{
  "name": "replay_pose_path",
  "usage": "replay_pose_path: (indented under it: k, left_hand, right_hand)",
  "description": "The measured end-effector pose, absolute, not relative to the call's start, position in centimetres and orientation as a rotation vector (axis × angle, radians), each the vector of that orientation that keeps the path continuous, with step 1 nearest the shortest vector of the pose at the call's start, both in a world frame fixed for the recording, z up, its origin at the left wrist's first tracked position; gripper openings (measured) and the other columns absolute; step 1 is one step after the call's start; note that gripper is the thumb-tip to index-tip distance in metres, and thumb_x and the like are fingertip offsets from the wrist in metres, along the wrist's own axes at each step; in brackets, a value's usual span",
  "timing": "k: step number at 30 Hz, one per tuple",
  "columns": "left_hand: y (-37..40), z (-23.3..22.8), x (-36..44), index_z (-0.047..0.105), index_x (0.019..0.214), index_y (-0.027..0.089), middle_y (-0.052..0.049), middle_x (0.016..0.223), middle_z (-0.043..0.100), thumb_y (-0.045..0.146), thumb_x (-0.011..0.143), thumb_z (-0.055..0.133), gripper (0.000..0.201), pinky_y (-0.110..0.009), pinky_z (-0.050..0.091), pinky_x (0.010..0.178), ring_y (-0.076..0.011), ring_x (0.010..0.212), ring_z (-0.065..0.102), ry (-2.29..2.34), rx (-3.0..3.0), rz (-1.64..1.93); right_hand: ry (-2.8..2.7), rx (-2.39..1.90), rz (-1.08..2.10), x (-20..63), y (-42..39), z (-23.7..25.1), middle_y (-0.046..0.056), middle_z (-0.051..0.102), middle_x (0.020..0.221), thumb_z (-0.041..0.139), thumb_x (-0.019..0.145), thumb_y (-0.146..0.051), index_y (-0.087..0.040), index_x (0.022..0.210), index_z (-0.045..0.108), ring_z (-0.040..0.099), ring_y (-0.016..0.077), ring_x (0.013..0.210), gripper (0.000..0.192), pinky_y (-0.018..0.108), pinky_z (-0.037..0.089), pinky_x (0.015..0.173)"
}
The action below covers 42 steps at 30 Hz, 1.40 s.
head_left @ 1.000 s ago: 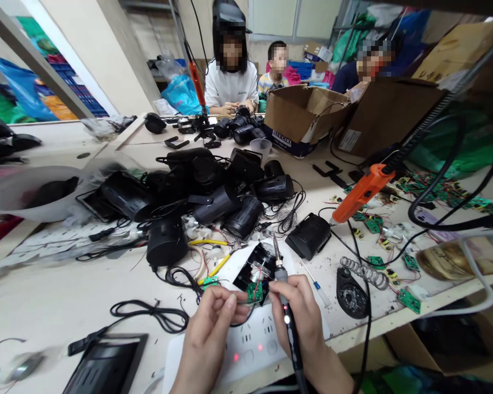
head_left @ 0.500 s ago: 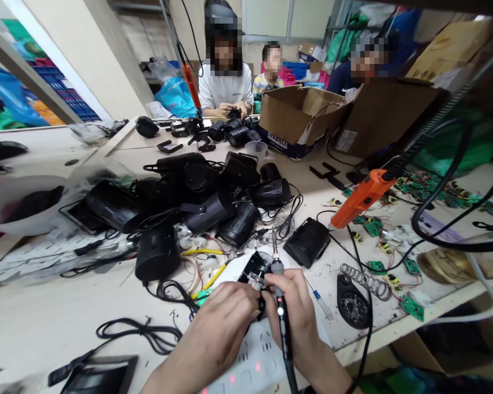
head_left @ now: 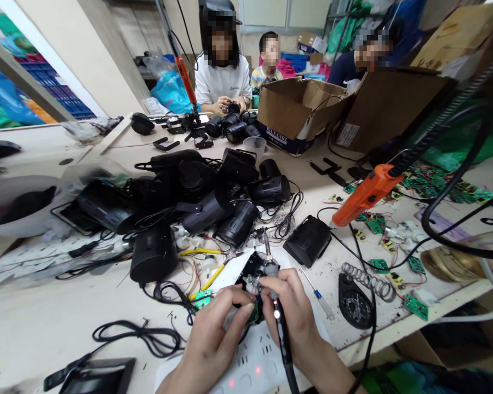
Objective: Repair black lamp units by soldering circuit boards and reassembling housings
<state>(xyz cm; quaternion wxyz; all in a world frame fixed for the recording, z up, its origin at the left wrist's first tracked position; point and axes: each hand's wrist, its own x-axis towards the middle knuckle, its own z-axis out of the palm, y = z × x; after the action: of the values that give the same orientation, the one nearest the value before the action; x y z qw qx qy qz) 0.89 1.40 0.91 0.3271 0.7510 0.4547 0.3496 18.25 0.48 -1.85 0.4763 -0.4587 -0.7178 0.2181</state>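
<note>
My left hand (head_left: 214, 328) is closed in a pinch at the edge of a green circuit board (head_left: 253, 314), mostly hidden by the fingers. With my right hand (head_left: 299, 314) I hold a soldering iron (head_left: 285, 350), its tip pointing away from me and a small light glowing on its handle. My right fingertips are also at a small clear-and-white part (head_left: 252, 283), over an open black housing (head_left: 250, 265). Whether those fingers grip this part I cannot tell. Under my hands lies a white power strip (head_left: 246, 377) with red lights.
Black lamp-like housings (head_left: 207, 210) with cables are heaped ahead. Yellow-handled pliers (head_left: 211, 280) lie left of my hands, a screwdriver (head_left: 318, 295) to the right. An orange electric screwdriver (head_left: 367, 194) hangs at right near green circuit boards (head_left: 373, 221). Across the table a person (head_left: 222, 82) handles a black part.
My left hand has shifted slightly left and its thumb now shows, with the green board's edge visible at its fingertips. My right hand still holds the soldering iron. The view has shifted slightly.
</note>
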Motion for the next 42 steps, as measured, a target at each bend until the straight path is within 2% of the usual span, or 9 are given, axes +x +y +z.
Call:
replay_pose_path:
  k: [11,13,16,18,24,31,37,42]
  left_hand:
    - [0.8,1.0,0.6,0.059,0.085,0.024,0.004,0.078,0.069,0.022,0.094,0.053,0.010,-0.020,0.051,0.071,-0.0118,0.076,0.067,1.166,1.947,0.928]
    - [0.8,0.7,0.5,0.060,0.086,0.024,0.001,0.084,0.069,0.023,0.094,0.054,0.010,-0.023,0.051,0.075,-0.0141,0.082,0.067,1.208,1.939,0.958]
    - [1.0,0.4,0.4,0.063,0.089,0.024,-0.006,0.103,0.067,0.024,0.093,0.055,0.009,-0.030,0.049,0.088,-0.0199,0.105,0.062,1.293,1.962,1.011]
    - [1.2,0.4,0.5,0.063,0.091,0.024,-0.007,0.109,0.065,0.024,0.093,0.053,0.010,-0.032,0.048,0.090,-0.0212,0.110,0.060,1.287,1.972,0.995]
    - [1.7,1.3,0.9,0.059,0.086,0.022,-0.008,0.100,0.067,0.025,0.096,0.048,0.015,-0.032,0.051,0.085,-0.0211,0.100,0.063,1.218,1.957,0.951]
    - [2.7,2.3,1.0,0.056,0.078,0.021,-0.004,0.084,0.065,0.031,0.095,0.050,0.021,-0.029,0.049,0.073,-0.0179,0.080,0.061,1.236,1.894,0.948]
    - [1.6,2.0,0.1,0.058,0.081,0.021,-0.005,0.089,0.065,0.026,0.095,0.050,0.017,-0.028,0.050,0.075,-0.0178,0.085,0.062,1.180,1.907,1.001]
    - [1.0,0.9,-0.3,0.058,0.086,0.021,-0.005,0.095,0.065,0.018,0.094,0.048,0.013,-0.027,0.050,0.081,-0.0172,0.092,0.062,1.150,2.040,1.066]
  right_hand:
    - [-1.784,-0.957,0.581,17.9,0.9,-2.0,0.004,0.041,0.100,0.048,0.090,-0.004,-0.023,0.131,0.050,0.055,0.0152,0.084,0.046,0.024,0.054,0.069]
    - [-1.775,-0.974,0.574,17.8,1.0,-2.1,0.004,0.042,0.100,0.048,0.089,-0.003,-0.023,0.130,0.051,0.056,0.0157,0.085,0.045,0.025,0.054,0.069]
    - [-1.742,-1.028,0.542,17.6,1.0,-2.2,0.005,0.044,0.099,0.047,0.088,-0.001,-0.023,0.126,0.052,0.057,0.0172,0.086,0.044,0.028,0.055,0.071]
    - [-1.741,-1.038,0.517,17.6,1.0,-2.0,0.005,0.046,0.097,0.047,0.088,-0.002,-0.022,0.124,0.053,0.058,0.0183,0.088,0.042,0.030,0.055,0.073]
    - [-1.613,-1.133,0.430,18.0,0.6,-1.1,0.004,0.049,0.094,0.049,0.090,-0.006,-0.021,0.118,0.054,0.059,0.0170,0.084,0.032,0.030,0.056,0.071]
    - [-1.737,-1.157,0.402,18.3,0.2,-1.5,0.004,0.047,0.094,0.047,0.091,-0.006,-0.022,0.119,0.054,0.059,0.0169,0.081,0.032,0.028,0.056,0.067]
    - [-1.769,-1.095,0.409,18.2,-0.2,-2.0,0.004,0.047,0.094,0.048,0.092,-0.006,-0.021,0.122,0.054,0.058,0.0168,0.080,0.034,0.027,0.056,0.066]
    - [-1.847,-1.016,0.356,18.0,-0.4,-2.4,0.005,0.045,0.099,0.044,0.094,-0.007,-0.023,0.132,0.051,0.058,0.0148,0.082,0.042,0.025,0.056,0.067]
